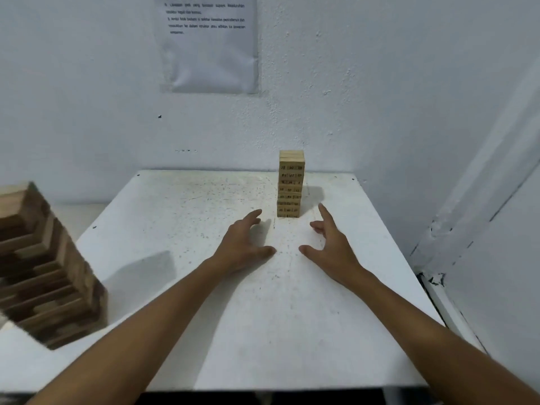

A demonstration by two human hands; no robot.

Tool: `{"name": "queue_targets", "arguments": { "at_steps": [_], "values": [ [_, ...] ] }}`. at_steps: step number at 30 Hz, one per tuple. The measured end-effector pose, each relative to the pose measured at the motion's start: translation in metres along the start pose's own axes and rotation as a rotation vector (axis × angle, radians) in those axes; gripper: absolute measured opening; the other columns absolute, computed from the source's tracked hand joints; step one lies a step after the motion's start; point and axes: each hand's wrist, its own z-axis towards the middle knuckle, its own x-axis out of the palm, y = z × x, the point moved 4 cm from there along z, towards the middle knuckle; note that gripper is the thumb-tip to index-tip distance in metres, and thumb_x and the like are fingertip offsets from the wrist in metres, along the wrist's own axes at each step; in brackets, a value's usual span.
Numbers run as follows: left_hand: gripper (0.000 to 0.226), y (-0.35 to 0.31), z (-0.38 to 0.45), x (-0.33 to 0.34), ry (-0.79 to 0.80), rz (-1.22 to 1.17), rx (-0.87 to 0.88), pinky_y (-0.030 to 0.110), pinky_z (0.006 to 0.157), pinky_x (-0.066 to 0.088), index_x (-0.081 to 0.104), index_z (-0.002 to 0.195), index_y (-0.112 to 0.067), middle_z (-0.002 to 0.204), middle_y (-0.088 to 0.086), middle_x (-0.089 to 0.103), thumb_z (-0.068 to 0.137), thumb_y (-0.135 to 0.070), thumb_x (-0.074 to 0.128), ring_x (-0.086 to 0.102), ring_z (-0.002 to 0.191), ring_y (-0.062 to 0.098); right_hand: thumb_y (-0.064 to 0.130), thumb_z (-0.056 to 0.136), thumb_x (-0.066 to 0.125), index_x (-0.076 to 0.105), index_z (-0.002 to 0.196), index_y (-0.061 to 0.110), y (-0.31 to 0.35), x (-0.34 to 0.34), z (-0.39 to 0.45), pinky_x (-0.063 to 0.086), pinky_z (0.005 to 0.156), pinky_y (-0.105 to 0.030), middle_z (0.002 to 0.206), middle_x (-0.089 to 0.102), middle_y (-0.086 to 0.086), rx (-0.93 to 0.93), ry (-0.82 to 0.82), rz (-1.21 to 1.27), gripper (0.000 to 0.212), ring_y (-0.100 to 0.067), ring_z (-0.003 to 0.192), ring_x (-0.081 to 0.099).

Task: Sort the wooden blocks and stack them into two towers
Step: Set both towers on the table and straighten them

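On the white surface (204, 302), a pale wooden block tower (290, 184) stands upright at about 1 o'clock, near the far edge, with the wall (380, 97) close behind it. The left hand (244, 244) and right hand (333, 247) lie spread at 12 o'clock, just short of the tower's base, with a bare lane between their thumbs running toward it. A darker, larger block tower (49, 267) fills the 9 o'clock edge. From 10 to 12 o'clock the surface lies open. At 3 o'clock a side wall (496, 229) hems the surface's edge.
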Motion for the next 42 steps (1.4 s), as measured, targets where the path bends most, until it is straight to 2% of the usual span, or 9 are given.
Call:
{"name": "queue_targets", "arguments": {
  "at_steps": [10, 15, 19, 25, 28, 32, 36, 40, 42],
  "values": [
    [0.067, 0.001, -0.148, -0.027, 0.099, 0.091, 0.14, 0.024, 0.106, 0.036, 0.048, 0.14, -0.025, 0.134, -0.007, 0.057, 0.08, -0.039, 0.076, 0.048, 0.125, 0.007, 0.02, 0.086, 0.072, 0.039, 0.144, 0.027, 0.054, 0.063, -0.076, 0.04, 0.106, -0.03, 0.133, 0.054, -0.001, -0.142, 0.104, 0.026, 0.068, -0.011, 0.122, 0.05],
    [0.057, 0.026, -0.209, -0.061, 0.067, 0.143, 0.128, 0.02, 0.106, 0.036, 0.055, 0.135, -0.024, 0.132, -0.008, 0.06, 0.083, -0.04, 0.074, 0.052, 0.121, 0.003, 0.02, 0.085, 0.072, 0.044, 0.141, 0.026, 0.084, 0.105, -0.086, 0.041, 0.102, -0.028, 0.13, 0.056, 0.001, -0.22, 0.193, 0.024, 0.063, -0.01, 0.119, 0.052],
    [0.051, 0.049, -0.25, -0.092, -0.004, 0.161, 0.068, 0.009, 0.099, 0.036, 0.06, 0.13, -0.022, 0.128, -0.008, 0.063, 0.084, -0.041, 0.073, 0.054, 0.116, 0.0, 0.02, 0.085, 0.072, 0.045, 0.141, 0.024, 0.111, 0.142, -0.089, 0.042, 0.1, -0.027, 0.13, 0.057, -0.001, -0.29, 0.279, 0.03, 0.062, -0.011, 0.117, 0.053],
    [0.049, 0.086, -0.296, -0.13, -0.172, 0.119, -0.076, 0.013, 0.097, 0.043, 0.058, 0.13, -0.02, 0.118, -0.007, 0.067, 0.085, -0.036, 0.072, 0.059, 0.11, 0.002, 0.02, 0.086, 0.073, 0.041, 0.143, 0.022, 0.15, 0.191, -0.093, 0.042, 0.1, -0.028, 0.13, 0.057, -0.002, -0.401, 0.422, 0.013, 0.065, -0.015, 0.114, 0.054],
    [0.048, 0.104, -0.314, -0.147, -0.367, 0.081, -0.148, 0.026, 0.091, 0.049, 0.055, 0.126, -0.019, 0.109, -0.004, 0.069, 0.084, -0.033, 0.073, 0.062, 0.103, 0.007, 0.018, 0.084, 0.074, 0.035, 0.146, 0.025, 0.16, 0.209, -0.091, 0.041, 0.098, -0.027, 0.123, 0.056, 0.002, -0.43, 0.486, 0.038, 0.074, -0.015, 0.114, 0.054],
    [0.062, 0.123, -0.321, -0.162, -0.537, 0.011, -0.23, 0.03, 0.089, 0.05, 0.045, 0.128, -0.023, 0.111, -0.001, 0.068, 0.077, -0.035, 0.078, 0.062, 0.107, 0.014, 0.023, 0.079, 0.079, 0.018, 0.152, 0.033, 0.169, 0.226, -0.084, 0.039, 0.095, -0.025, 0.124, 0.054, 0.005, -0.424, 0.57, 0.038, 0.095, -0.012, 0.116, 0.051],
    [0.099, 0.136, -0.301, -0.175, -0.477, -0.018, -0.337, 0.03, 0.1, 0.04, 0.02, 0.148, -0.026, 0.134, 0.002, 0.058, 0.073, -0.034, 0.084, 0.052, 0.124, 0.019, 0.024, 0.073, 0.083, -0.003, 0.153, 0.038, 0.181, 0.241, -0.079, 0.032, 0.095, -0.023, 0.128, 0.049, 0.009, -0.374, 0.643, 0.073, 0.118, -0.007, 0.119, 0.045],
    [0.127, 0.149, -0.272, -0.183, -0.373, -0.052, -0.393, 0.039, 0.113, 0.028, -0.002, 0.153, -0.03, 0.143, 0.002, 0.052, 0.065, -0.037, 0.089, 0.04, 0.137, 0.025, 0.024, 0.064, 0.085, -0.015, 0.148, 0.049, 0.187, 0.254, -0.072, 0.041, 0.091, -0.016, 0.127, 0.054, 0.014, -0.331, 0.675, 0.137, 0.133, -0.006, 0.12, 0.049],
    [0.136, 0.154, -0.259, -0.187, -0.325, -0.05, -0.402, 0.05, 0.118, 0.022, -0.009, 0.152, -0.035, 0.146, 0.003, 0.049, 0.06, -0.041, 0.091, 0.032, 0.142, 0.031, 0.024, 0.058, 0.086, -0.013, 0.145, 0.056, 0.189, 0.26, -0.069, 0.05, 0.096, -0.028, 0.127, 0.059, 0.009, -0.331, 0.695, 0.186, 0.136, -0.01, 0.118, 0.056]
  ]
}}
